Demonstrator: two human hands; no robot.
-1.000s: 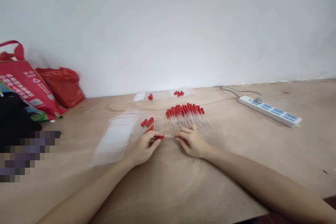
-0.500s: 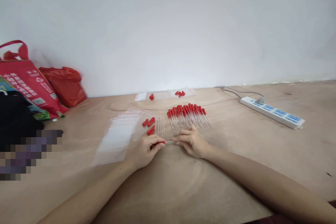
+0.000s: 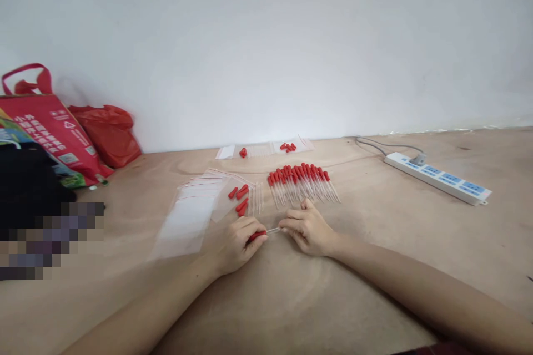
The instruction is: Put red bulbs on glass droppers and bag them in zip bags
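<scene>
My left hand (image 3: 242,241) is closed on a red rubber bulb (image 3: 257,234). A thin clear tube (image 3: 273,230) runs from the bulb to my right hand (image 3: 307,228), whose fingertips pinch its other end. Just beyond my right hand lies a row of clear droppers with red bulbs (image 3: 302,177), fanned side by side. Behind my left hand, several loose red bulbs (image 3: 240,193) lie next to a few clear tubes (image 3: 256,198). Flat clear zip bags (image 3: 187,216) overlap to the left of them.
By the wall lie clear bags (image 3: 262,149) with red bulbs and tubes. A white power strip (image 3: 437,177) with a grey cable is at right. Red bags (image 3: 108,133) and a black cloth item (image 3: 33,188) stand at left.
The red bulb shows more between my left thumb and fingers, and the tube now tilts up slightly to the right. The whole view has shifted a little.
</scene>
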